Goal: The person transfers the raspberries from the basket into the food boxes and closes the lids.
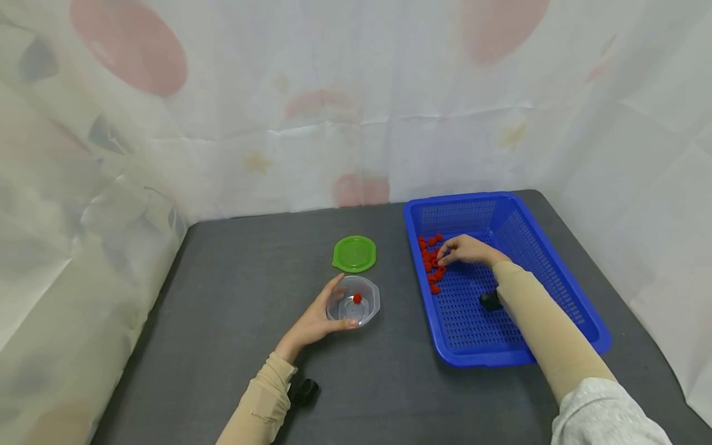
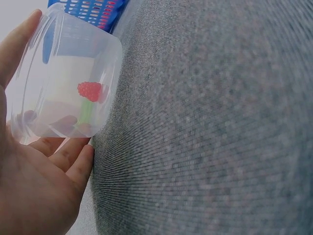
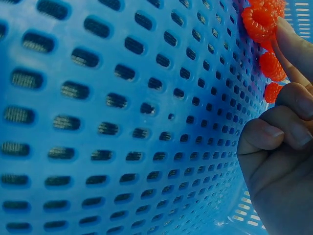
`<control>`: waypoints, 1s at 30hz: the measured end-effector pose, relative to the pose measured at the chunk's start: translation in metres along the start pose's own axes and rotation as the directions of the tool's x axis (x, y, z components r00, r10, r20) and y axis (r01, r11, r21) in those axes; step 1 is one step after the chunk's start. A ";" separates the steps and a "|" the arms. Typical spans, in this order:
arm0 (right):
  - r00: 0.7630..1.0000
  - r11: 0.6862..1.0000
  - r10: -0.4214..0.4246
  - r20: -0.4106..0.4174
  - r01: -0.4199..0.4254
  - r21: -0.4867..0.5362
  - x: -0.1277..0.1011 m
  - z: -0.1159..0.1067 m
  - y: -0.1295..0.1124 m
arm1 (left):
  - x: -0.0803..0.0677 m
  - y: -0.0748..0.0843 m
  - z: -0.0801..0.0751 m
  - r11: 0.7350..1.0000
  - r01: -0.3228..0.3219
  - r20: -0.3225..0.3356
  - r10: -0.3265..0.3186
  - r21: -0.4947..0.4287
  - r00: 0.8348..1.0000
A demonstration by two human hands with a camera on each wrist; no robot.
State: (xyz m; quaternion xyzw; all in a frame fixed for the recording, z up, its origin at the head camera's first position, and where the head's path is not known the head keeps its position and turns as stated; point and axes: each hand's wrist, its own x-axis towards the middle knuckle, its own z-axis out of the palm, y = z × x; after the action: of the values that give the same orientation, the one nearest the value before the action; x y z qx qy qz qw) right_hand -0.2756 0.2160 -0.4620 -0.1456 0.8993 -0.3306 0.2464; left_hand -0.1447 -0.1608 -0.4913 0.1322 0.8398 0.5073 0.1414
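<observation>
- Holding a small clear plastic tub (image 1: pixel 356 303) from its left side, the left hand (image 1: pixel 314 321) had its thumb along the far rim and its fingers curled under the near wall; the tub stood on the dark grey worktop (image 1: pixel 233 309).
- One small red raspberry-like piece (image 1: pixel 357 298) lay inside the tub; the left wrist view showed it through the clear wall (image 2: pixel 89 90).
- A round green plastic lid (image 1: pixel 355 253) lay flat on the worktop just beyond the tub, apart from it.
- The right hand (image 1: pixel 464 250) reached into a blue perforated plastic basket (image 1: pixel 556 272) on the right of the worktop, fingertips down on a heap of red raspberry-like pieces (image 1: pixel 431 262) along the basket's left wall.
- In the right wrist view the forefinger (image 3: pixel 293 46) lay stretched against the red pieces (image 3: pixel 261 22) while the other fingers were curled in; whether a piece was actually pinched I could not tell.
- A small black object (image 1: pixel 489 301) sat by the right forearm, over the basket floor, and another (image 1: pixel 303 390) lay beside the left sleeve.
- White fabric with faint coloured blotches (image 1: pixel 356 93) hung behind and beside the worktop.
</observation>
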 end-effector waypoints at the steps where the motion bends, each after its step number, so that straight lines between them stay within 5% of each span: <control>1: 1.000 1.000 0.004 0.000 -0.004 0.006 0.000 0.000 0.000 | 0.000 0.000 0.000 1.000 0.002 0.000 -0.002 -0.001 1.000; 14: 0.999 1.000 -0.021 0.037 0.020 0.024 -0.001 -0.001 0.003 | 0.000 0.001 0.000 1.000 0.007 0.002 -0.007 -0.014 1.000; 30: 0.991 0.984 0.005 0.130 -0.029 0.177 -0.001 0.001 -0.001 | 0.001 -0.001 0.001 1.000 -0.004 0.002 0.004 -0.020 1.000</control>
State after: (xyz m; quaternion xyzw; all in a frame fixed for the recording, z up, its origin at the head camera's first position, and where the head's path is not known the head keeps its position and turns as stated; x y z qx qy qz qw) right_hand -0.2742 0.2153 -0.4613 -0.1365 0.8495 -0.3975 0.3190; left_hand -0.1453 -0.1605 -0.4929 0.1329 0.8343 0.5157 0.1426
